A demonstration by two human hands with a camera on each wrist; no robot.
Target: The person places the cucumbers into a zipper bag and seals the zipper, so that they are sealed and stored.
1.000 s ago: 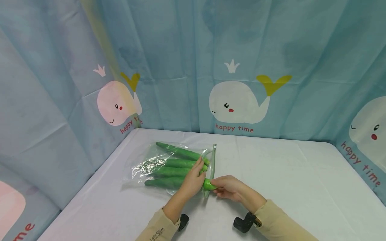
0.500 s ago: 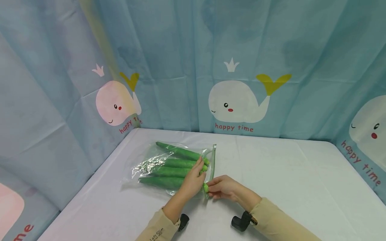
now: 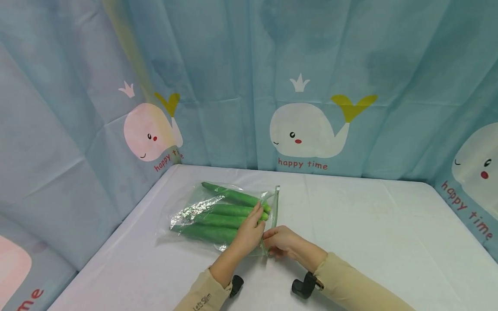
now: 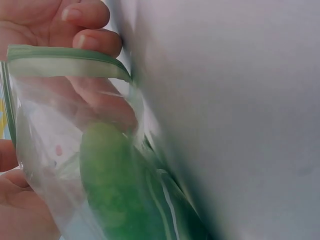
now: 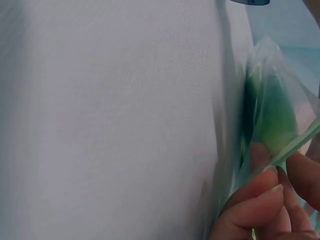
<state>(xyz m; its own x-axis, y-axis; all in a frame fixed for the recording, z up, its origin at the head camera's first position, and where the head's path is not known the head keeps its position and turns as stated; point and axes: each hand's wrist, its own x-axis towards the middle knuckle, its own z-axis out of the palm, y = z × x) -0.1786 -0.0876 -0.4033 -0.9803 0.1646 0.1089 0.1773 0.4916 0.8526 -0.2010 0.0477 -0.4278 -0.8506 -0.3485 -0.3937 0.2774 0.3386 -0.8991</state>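
A clear zip bag (image 3: 277, 205) with a green-edged mouth lies on the table, holding several long green cucumbers (image 3: 229, 195) with pale ends. My left hand (image 3: 249, 231) lies across the bag near its mouth and grips the plastic on the near side. At the opening is my right hand (image 3: 288, 243), one finger reaching inside against the pale end of the nearest cucumber (image 4: 107, 170), seen through plastic in the left wrist view. Other right fingers (image 5: 255, 202) stay outside, curled beside the green zip edge. The left hand covers part of the nearest cucumbers.
A white-covered table (image 3: 369, 233) runs back to a blue curtain (image 3: 218, 86) printed with whales. Black wrist cameras (image 3: 303, 288) hang from both wrists near the tabletop.
The nearest cucumber has slid left, deeper into the bag, and its pale end has gone from sight behind the hands. My right hand has moved left to the bag's mouth; the left has stayed put.
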